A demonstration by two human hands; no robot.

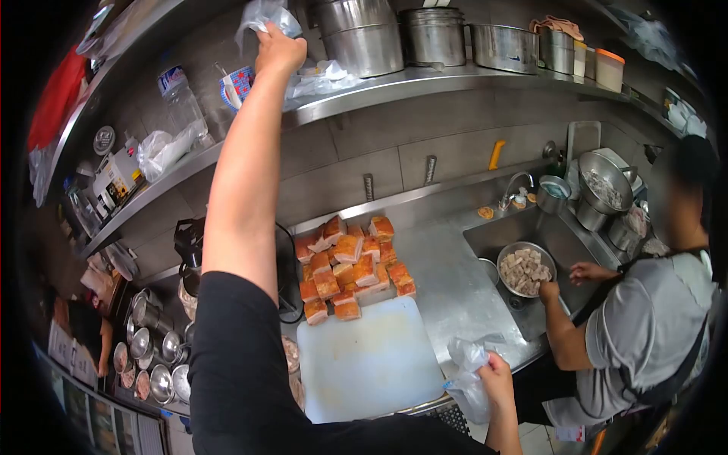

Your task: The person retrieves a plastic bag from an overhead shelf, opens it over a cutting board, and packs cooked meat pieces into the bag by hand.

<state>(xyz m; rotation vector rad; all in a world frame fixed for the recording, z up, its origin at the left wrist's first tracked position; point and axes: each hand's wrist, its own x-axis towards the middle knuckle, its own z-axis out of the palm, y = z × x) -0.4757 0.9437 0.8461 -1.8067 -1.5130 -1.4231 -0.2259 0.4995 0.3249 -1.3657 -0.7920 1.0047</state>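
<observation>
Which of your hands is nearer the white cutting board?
Right: the right hand is beside the cutting board, on its right; the left hand is high above it, by the shelf.

A grey tiled wall (312, 176) spans the upper centre. A metal shelf (413, 85) runs above a steel bench (447, 277), its sink (485, 236) right of centre; pale tiled floor (535, 441) shows at lower right.
</observation>
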